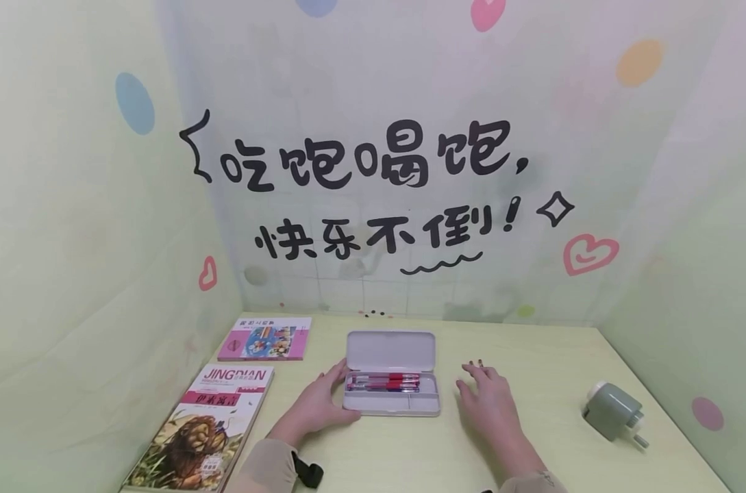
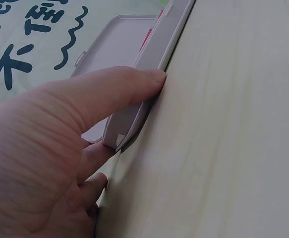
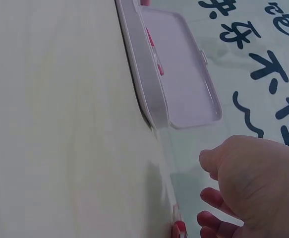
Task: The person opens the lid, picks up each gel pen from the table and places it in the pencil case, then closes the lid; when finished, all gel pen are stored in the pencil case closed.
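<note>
An open pale lilac pencil case (image 1: 391,352) lies on the table with its lid tipped back. Several red-capped pens (image 1: 385,383) rest in its rear compartment; the front compartments show no pens. My left hand (image 1: 320,407) holds the case's left end, thumb along the front wall and fingers at the side, partly hidden in the left wrist view. To the right of the case, my right hand (image 1: 492,411) hovers with loosely bent fingers, apart from it. Two dark pen tips (image 1: 475,363) show just beyond its fingertips. A red pen (image 3: 180,229) lies near those fingers, seemingly untouched.
A gray pencil sharpener (image 1: 613,412) with a crank stands at the table's right side. Two books lie at the left: a lion-cover book (image 1: 194,438) in front and a pink-edged one (image 1: 264,340) behind. Printed fabric walls (image 1: 373,287) enclose the table's back and sides.
</note>
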Demonstrator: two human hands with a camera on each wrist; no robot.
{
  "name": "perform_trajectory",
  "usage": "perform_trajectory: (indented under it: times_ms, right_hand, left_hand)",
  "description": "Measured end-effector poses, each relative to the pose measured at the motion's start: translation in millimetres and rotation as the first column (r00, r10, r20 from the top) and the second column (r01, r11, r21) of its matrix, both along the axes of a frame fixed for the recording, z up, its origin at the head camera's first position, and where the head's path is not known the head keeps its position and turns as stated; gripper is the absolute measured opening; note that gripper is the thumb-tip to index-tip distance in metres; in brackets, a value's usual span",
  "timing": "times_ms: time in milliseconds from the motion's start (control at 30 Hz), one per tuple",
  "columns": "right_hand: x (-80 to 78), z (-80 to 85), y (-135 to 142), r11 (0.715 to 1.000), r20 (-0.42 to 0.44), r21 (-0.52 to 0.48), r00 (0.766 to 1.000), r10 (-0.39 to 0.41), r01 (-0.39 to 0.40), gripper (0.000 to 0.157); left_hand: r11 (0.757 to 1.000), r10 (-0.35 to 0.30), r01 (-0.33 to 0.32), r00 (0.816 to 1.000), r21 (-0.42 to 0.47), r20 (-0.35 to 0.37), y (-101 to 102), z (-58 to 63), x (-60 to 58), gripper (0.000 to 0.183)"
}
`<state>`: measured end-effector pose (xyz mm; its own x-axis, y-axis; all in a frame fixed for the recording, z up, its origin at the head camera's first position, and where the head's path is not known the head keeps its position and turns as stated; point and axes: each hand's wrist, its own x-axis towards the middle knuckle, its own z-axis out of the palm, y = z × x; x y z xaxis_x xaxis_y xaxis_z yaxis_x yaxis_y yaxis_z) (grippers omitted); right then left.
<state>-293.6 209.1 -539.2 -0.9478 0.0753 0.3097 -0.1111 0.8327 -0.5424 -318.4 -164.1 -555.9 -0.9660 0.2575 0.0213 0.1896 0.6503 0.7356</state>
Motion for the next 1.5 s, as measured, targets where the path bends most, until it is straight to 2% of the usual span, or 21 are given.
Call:
perform_trajectory:
  times_ms: [167, 400, 500, 833, 1233, 1500]
  right_hand:
    - [5.5, -8.2, 23.1, 1.0, -0.017, 0.004, 0.999, -0.03, 0.031, 0.046]
    - [14.4, -8.8, 41.9, 0.999, 0.082, -0.007, 0.996, -0.04, 0.04, 0.046]
    - [15.5, -6.3, 44.0, 0.999, 0.123, -0.015, 0.991, -0.045, 0.048, 0.046]
    - [15.5, -3.0, 50.9, 0.996, 0.158, 0.033, 0.984, -0.087, 0.083, 0.041]
    - [14.4, 0.3, 52.7, 0.989, 0.227, 0.013, 0.963, -0.143, 0.144, 0.037]
    - [14.9, 0.6, 52.5, 0.983, 0.235, 0.001, 0.956, -0.177, 0.182, 0.035]
  left_hand:
    - [1.0, 0.002, -0.002, 1.0, 0.006, 0.007, 0.2, -2.9, 0.1, 0.128]
    - [1.0, 0.007, -0.007, 1.0, 0.0, 0.003, -0.6, -1.9, 0.2, 0.128]
    - [1.0, 0.004, -0.004, 1.0, -0.004, -0.004, -1.4, -0.4, 0.3, 0.129]
    - [1.0, -0.016, 0.016, 1.0, 0.006, -0.016, -0.7, 1.3, -0.3, 0.13]
    - [1.0, -0.013, 0.013, 1.0, -0.004, -0.019, -1.9, 1.3, -0.2, 0.13]
    - [1.0, -0.013, 0.013, 1.0, -0.004, -0.01, -1.2, -1.5, -0.4, 0.129]
